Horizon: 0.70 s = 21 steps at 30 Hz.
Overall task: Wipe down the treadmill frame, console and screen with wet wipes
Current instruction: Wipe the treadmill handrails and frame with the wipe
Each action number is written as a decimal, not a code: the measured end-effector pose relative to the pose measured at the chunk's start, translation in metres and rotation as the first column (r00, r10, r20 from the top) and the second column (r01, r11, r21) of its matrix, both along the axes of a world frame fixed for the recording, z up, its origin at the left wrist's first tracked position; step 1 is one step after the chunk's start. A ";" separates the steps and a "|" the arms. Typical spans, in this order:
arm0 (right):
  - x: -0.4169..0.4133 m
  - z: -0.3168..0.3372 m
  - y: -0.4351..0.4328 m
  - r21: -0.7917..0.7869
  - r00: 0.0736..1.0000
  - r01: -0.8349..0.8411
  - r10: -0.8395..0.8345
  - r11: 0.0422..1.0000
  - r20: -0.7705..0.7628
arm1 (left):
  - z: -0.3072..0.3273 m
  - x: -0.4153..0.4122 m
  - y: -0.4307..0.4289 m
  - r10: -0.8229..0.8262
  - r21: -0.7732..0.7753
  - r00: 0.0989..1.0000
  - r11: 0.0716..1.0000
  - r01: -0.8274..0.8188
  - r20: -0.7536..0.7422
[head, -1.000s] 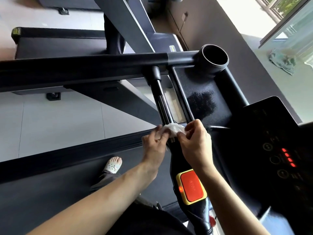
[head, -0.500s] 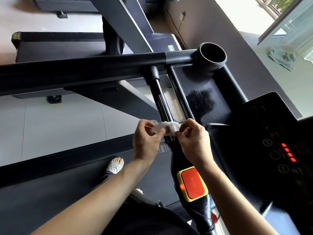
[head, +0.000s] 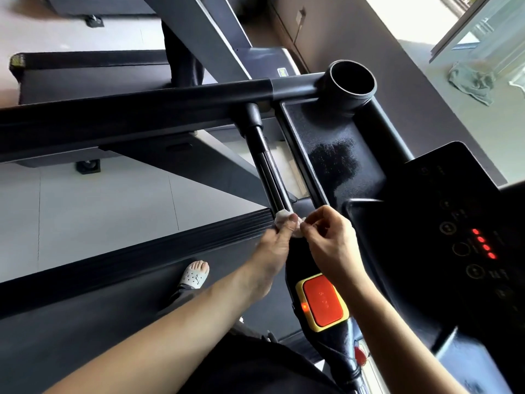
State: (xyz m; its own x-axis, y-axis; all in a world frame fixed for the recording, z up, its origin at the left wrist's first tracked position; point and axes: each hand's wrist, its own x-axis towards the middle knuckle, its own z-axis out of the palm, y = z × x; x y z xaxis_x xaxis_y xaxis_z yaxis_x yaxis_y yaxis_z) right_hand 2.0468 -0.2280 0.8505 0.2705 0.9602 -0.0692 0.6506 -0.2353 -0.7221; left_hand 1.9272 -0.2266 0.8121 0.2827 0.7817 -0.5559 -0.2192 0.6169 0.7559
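A small crumpled white wet wipe sits against the lower end of the glossy black grip bar of the treadmill. My left hand pinches the wipe from the left and my right hand pinches its right edge, both just above the orange stop button. The dark console panel with red lights lies to the right. A long black handrail crosses the top.
A round cup holder and a dusty black tray with a wiped patch sit beyond my hands. The treadmill belt and my sandalled foot are below. A grey cloth lies on the floor by the window.
Both hands have kept hold of the wipe at the bar's lower end; the wipe was stretched between them, and now it is bunched under my left fingers.
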 end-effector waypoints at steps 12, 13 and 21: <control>0.007 0.000 -0.015 -0.002 0.998 0.025 -0.025 1.000 -0.066 | 0.002 0.010 0.032 0.096 -0.182 0.992 0.980 -0.079 0.085; 0.007 0.000 -0.015 0.002 0.998 0.018 -0.018 1.000 -0.053 | 0.000 0.009 0.027 0.038 -0.187 0.995 0.982 -0.020 0.094; 0.009 0.001 -0.013 -0.016 0.999 -0.046 0.045 0.999 -0.018 | -0.001 0.008 0.063 0.154 -0.153 0.918 0.983 -0.104 0.367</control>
State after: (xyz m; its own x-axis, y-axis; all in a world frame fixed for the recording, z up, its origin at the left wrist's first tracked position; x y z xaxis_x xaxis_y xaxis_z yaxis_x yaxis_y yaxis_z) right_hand 2.0554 -0.2408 0.8514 0.2252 0.9701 -0.0899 0.6478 -0.2180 -0.7300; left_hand 1.9350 -0.1632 0.8111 0.3918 0.7550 -0.5258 -0.5551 0.6498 0.5193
